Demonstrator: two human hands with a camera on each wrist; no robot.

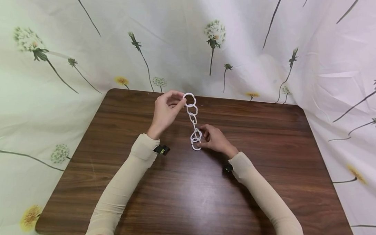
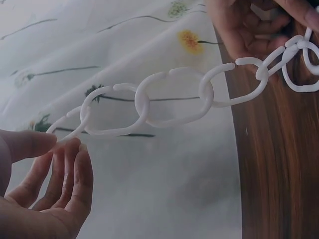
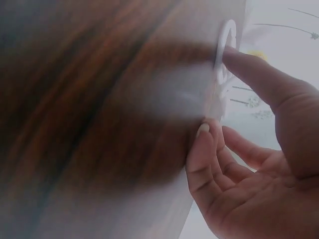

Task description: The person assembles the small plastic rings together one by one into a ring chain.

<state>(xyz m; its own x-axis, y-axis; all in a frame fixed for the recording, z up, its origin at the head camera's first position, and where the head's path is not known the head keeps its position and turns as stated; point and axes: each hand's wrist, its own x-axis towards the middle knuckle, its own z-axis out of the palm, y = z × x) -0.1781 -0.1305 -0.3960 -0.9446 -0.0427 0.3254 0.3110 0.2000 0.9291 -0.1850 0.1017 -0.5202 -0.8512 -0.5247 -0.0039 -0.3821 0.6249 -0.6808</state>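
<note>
A chain of white plastic links hangs between my two hands above the table. With thumb and fingertips, my left hand pinches the top link at the chain's upper end. In the left wrist view several oval links stretch away from that pinch, each with a small gap in its loop. My right hand is beside the bottom links, where a few bunch together. In the right wrist view its thumb touches a white link, while the bent fingers stay apart from the thumb.
Beneath the hands lies a dark brown wooden table with rounded corners. A white cloth printed with dandelions hangs behind it and along its sides. Each wrist wears a black strap device.
</note>
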